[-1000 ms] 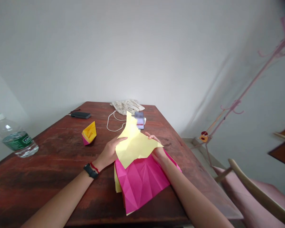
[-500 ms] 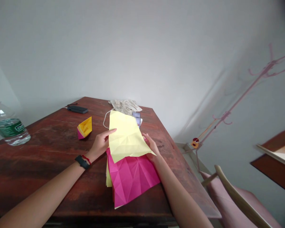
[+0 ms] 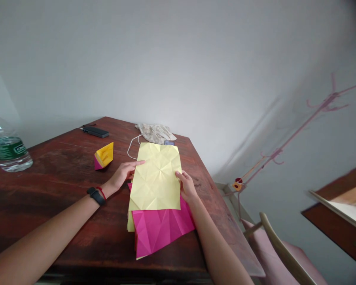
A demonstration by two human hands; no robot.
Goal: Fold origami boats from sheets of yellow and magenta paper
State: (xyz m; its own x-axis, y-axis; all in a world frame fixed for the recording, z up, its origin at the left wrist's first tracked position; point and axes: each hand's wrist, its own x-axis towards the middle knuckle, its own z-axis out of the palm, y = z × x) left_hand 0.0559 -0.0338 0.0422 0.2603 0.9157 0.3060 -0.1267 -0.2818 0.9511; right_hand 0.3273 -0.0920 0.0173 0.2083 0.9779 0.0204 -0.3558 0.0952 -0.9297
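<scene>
A creased pale yellow sheet of paper [image 3: 157,178] is held up between my two hands, fold lines fanning out from its middle. My left hand [image 3: 123,174] pinches its left edge, thumb on top and the other fingers hidden behind. On the right edge my right hand [image 3: 187,186] grips the sheet with the thumb in front. Beneath it lies a creased magenta sheet [image 3: 161,231], partly covered, on a stack of more paper [image 3: 131,221] whose yellow edges show at the left.
Left of my hands stands a small folded yellow-and-magenta paper piece [image 3: 104,156]. Around it are a water bottle [image 3: 8,148], a black power bank [image 3: 95,131], a crumpled cloth [image 3: 156,132] and a white cord [image 3: 129,148]. A chair [image 3: 280,245] and pink coat rack [image 3: 302,124] are at right.
The yellow sheet has flattened out and turned squarer to me, covering most of the phone-like object behind it. My right hand now grips its right edge with the thumb in front.
</scene>
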